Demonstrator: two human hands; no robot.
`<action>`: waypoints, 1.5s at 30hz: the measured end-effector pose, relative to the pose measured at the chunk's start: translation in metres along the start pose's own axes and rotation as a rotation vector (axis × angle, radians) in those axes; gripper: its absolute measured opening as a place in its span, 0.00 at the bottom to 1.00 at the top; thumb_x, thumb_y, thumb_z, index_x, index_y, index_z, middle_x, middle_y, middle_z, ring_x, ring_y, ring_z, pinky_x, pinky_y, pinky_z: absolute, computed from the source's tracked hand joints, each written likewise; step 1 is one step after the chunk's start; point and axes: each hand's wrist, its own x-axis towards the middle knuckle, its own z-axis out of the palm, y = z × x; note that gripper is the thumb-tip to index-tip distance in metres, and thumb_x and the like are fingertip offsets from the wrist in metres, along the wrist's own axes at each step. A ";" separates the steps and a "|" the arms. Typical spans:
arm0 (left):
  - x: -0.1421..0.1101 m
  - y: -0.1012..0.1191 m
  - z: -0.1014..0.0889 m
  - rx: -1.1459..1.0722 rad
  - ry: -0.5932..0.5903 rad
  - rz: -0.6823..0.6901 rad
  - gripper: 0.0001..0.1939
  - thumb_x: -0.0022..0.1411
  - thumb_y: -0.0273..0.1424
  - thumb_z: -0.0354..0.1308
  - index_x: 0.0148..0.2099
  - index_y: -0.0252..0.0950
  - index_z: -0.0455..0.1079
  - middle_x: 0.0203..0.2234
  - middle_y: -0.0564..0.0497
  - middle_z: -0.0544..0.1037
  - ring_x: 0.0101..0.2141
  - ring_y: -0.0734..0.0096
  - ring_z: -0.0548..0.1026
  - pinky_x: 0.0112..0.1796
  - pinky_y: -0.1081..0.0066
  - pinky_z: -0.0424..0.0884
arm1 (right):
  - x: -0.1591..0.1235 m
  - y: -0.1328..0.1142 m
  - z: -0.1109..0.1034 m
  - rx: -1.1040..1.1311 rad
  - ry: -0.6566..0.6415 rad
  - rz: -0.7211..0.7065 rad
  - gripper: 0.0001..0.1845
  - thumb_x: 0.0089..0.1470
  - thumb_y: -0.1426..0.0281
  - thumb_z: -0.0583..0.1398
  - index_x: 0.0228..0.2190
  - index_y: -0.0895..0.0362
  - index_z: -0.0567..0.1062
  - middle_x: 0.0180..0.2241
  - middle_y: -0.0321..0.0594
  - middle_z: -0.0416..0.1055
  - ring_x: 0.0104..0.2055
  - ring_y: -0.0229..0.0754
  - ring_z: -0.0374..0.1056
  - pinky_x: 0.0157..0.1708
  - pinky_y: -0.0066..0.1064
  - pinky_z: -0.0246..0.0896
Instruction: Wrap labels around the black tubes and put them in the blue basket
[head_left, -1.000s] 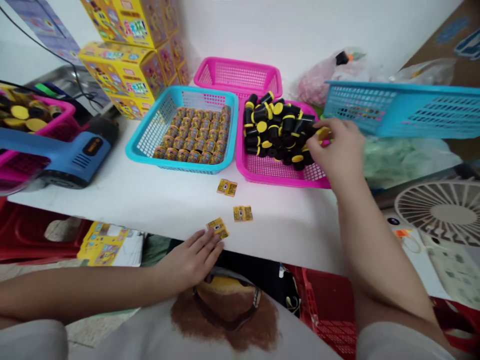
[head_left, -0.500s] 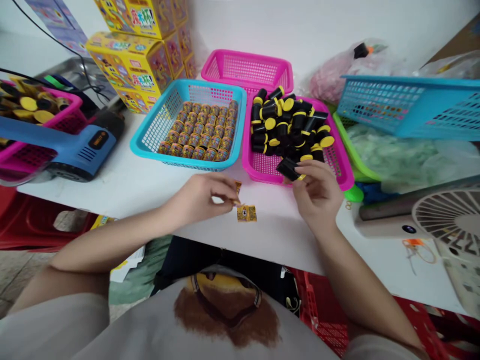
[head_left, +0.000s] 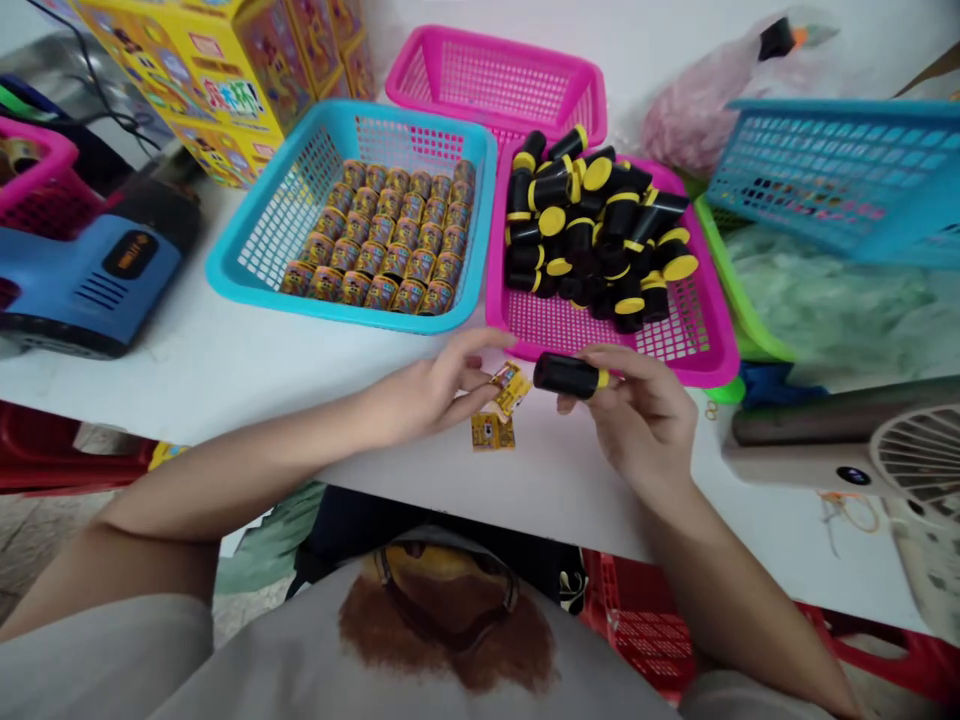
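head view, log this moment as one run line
right hand holds black yellow-capped plastic capsule | left hand beside yellow foil packet

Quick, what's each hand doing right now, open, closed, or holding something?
Left hand: fingers at a small yellow packet, grip unclear.
Right hand: closed, holding a black yellow-capped cylinder.

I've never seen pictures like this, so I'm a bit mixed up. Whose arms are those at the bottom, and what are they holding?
These pictures come from a camera worn on a person's head, looking down, so those arms are that person's own. On the white table sit a blue basket of small gold-patterned capsules in neat rows, and a pink basket of black tubes with yellow ends. The right hand holds one black tube. The left hand has its fingertips by a small yellow packet, and another packet lies just below it.
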 end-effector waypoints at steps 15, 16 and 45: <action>-0.004 -0.004 0.001 0.137 -0.014 0.281 0.21 0.76 0.23 0.49 0.66 0.44 0.65 0.58 0.45 0.80 0.58 0.65 0.80 0.64 0.55 0.73 | 0.002 -0.016 0.002 -0.020 -0.135 0.068 0.14 0.63 0.72 0.64 0.50 0.48 0.81 0.41 0.39 0.79 0.30 0.34 0.75 0.29 0.28 0.75; -0.003 0.000 0.004 0.060 0.022 0.276 0.24 0.76 0.24 0.51 0.69 0.44 0.60 0.56 0.45 0.81 0.55 0.65 0.82 0.60 0.57 0.77 | 0.002 -0.018 0.003 -0.060 -0.141 0.045 0.15 0.62 0.74 0.64 0.49 0.48 0.81 0.42 0.40 0.79 0.33 0.35 0.76 0.31 0.28 0.76; 0.012 0.020 0.035 -0.369 0.351 0.041 0.47 0.56 0.45 0.76 0.65 0.55 0.46 0.65 0.44 0.62 0.42 0.75 0.80 0.42 0.70 0.81 | -0.009 -0.014 0.034 -0.800 -0.190 -0.496 0.42 0.59 0.73 0.65 0.70 0.46 0.58 0.55 0.47 0.74 0.57 0.52 0.75 0.56 0.47 0.77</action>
